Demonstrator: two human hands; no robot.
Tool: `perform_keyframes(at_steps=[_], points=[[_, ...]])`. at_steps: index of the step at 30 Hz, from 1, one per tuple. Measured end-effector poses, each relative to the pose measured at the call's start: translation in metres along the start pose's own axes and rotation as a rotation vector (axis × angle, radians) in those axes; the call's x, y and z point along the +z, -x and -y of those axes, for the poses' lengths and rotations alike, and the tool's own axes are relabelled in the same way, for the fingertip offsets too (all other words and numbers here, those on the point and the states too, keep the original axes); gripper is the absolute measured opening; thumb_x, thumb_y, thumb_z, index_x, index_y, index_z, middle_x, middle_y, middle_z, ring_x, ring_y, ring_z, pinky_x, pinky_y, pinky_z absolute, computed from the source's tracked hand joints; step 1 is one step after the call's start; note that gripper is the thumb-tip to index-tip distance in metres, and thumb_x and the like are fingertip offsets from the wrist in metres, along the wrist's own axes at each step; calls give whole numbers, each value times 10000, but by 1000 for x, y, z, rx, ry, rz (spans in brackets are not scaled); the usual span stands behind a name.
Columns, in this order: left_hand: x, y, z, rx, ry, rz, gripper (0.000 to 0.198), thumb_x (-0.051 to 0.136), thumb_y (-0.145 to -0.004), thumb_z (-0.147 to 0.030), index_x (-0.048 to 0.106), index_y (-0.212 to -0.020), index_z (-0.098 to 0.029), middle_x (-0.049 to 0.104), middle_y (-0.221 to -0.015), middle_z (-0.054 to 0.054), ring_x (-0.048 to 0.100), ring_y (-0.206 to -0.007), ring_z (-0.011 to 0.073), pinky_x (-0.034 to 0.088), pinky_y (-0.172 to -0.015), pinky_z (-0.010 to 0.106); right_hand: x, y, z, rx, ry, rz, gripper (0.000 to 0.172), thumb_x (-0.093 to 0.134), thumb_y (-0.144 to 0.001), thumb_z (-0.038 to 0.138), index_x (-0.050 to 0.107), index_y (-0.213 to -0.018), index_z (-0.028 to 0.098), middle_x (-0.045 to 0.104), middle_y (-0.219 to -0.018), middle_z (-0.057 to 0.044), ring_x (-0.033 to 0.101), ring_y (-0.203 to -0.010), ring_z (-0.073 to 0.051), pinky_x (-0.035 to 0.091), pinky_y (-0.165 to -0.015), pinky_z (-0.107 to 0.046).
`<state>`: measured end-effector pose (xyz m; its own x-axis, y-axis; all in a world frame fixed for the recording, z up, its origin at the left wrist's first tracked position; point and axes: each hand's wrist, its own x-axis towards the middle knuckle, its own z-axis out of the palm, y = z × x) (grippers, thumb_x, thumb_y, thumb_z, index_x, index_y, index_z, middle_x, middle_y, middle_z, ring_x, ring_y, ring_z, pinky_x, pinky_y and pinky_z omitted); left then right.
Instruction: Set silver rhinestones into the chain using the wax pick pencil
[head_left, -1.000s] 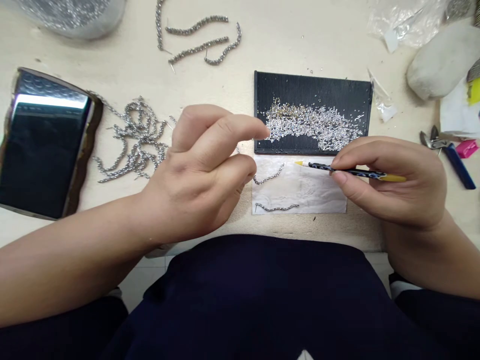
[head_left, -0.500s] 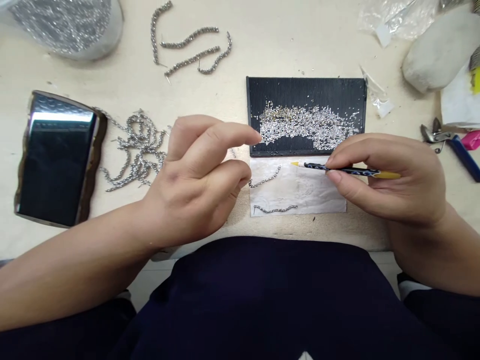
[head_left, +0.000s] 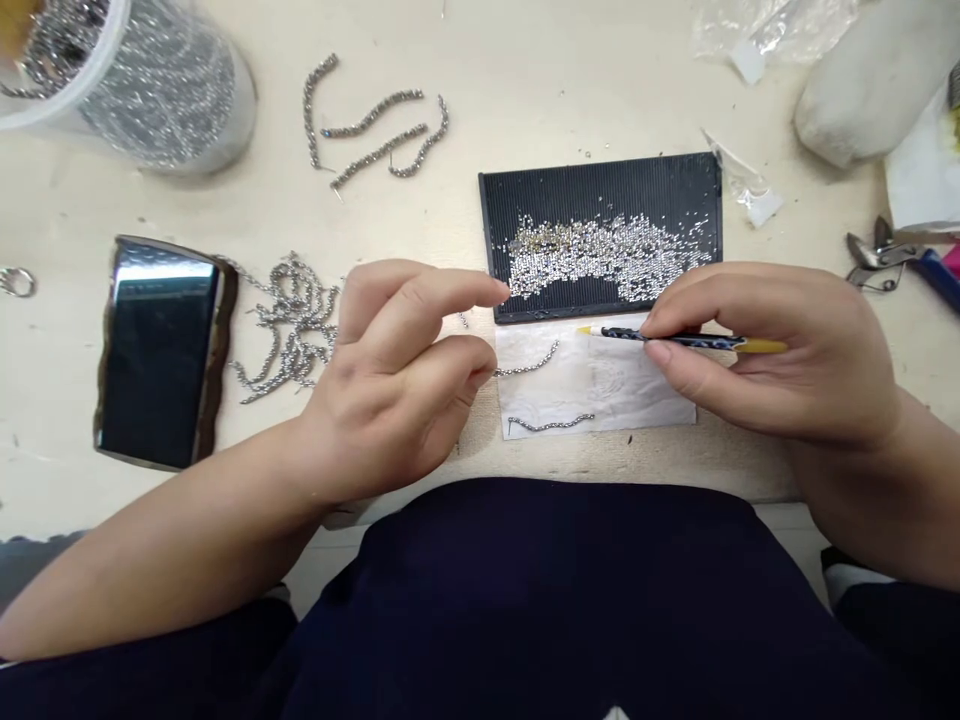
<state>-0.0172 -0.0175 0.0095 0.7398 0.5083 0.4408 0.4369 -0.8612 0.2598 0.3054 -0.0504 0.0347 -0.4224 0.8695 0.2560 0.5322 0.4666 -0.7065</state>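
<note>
My left hand (head_left: 416, 370) is closed, with a thumb and finger pinched at the left end of a short rhinestone chain (head_left: 532, 368) over the white paper (head_left: 637, 390). Another finger stretches toward the corner of a black ridged tray (head_left: 592, 190). Many tiny silver rhinestones (head_left: 577, 255) lie spread across that tray. In my right hand (head_left: 780, 350) is a slim patterned pencil (head_left: 690, 340), its yellow tip pointing left above the paper's upper edge. A second short chain (head_left: 551, 423) with a pin at its end rests near the paper's lower edge.
Left of my hand lie a tangle of silver chains (head_left: 289, 320) and a dark phone (head_left: 157, 350). Several chain pieces (head_left: 375, 112) and a plastic tub (head_left: 180, 90) are farther back. Pliers (head_left: 877, 255), a pale stone-like lump (head_left: 877, 80) and clear bags (head_left: 780, 30) occupy the right.
The camera view has shifted, so the tub and phone show more. My left hand and its chain have moved slightly left over the paper. The pencil keeps nearly the same pose.
</note>
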Motion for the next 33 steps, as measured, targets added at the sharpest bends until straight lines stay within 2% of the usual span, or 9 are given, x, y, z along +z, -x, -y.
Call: perform_keyframes(at_steps=[6, 10, 17, 26, 33], points=[[1, 1, -1, 2, 19, -9, 203, 725, -979, -84, 631, -1036, -255, 738, -1446, 114, 671, -1228, 300, 590, -1011, 515, 0, 1, 1, -5, 14, 3, 177, 743, -902, 126, 761, -884, 302, 789, -773, 28, 757, -676, -197, 579, -594, -326], [1, 1, -2, -32, 32, 17, 196, 709, -992, -104, 623, -1039, -274, 721, -1472, 64, 670, -1249, 287, 584, -1044, 512, 0, 1, 1, -19, -9, -3, 200, 750, -899, 99, 768, -877, 297, 780, -773, 26, 747, -678, -189, 564, -599, -320], [2, 1, -2, -32, 31, 17, 193, 718, -994, -119, 620, -1024, -283, 726, -1472, 51, 680, -1238, 291, 601, -1016, 526, 0, 0, 3, 30, 1, -10, 147, 757, -916, 164, 777, -853, 295, 780, -752, 17, 740, -667, -194, 577, -590, -331], [2, 2, 0, -11, 27, 15, 166, 734, -1010, -139, 623, -1013, -261, 749, -1455, 73, 676, -1231, 289, 599, -995, 506, 1, 1, 2, -14, -1, -20, 207, 764, -875, 75, 754, -861, 281, 763, -766, 23, 731, -669, -184, 554, -606, -320], [-1, 2, -2, -56, 42, 54, 148, 688, -1034, -146, 621, -1026, -278, 713, -1502, 26, 658, -1270, 271, 584, -1039, 504, 1, 1, 1, -27, -7, -10, 179, 764, -915, 101, 780, -879, 276, 765, -764, 21, 727, -682, -184, 548, -599, -315]])
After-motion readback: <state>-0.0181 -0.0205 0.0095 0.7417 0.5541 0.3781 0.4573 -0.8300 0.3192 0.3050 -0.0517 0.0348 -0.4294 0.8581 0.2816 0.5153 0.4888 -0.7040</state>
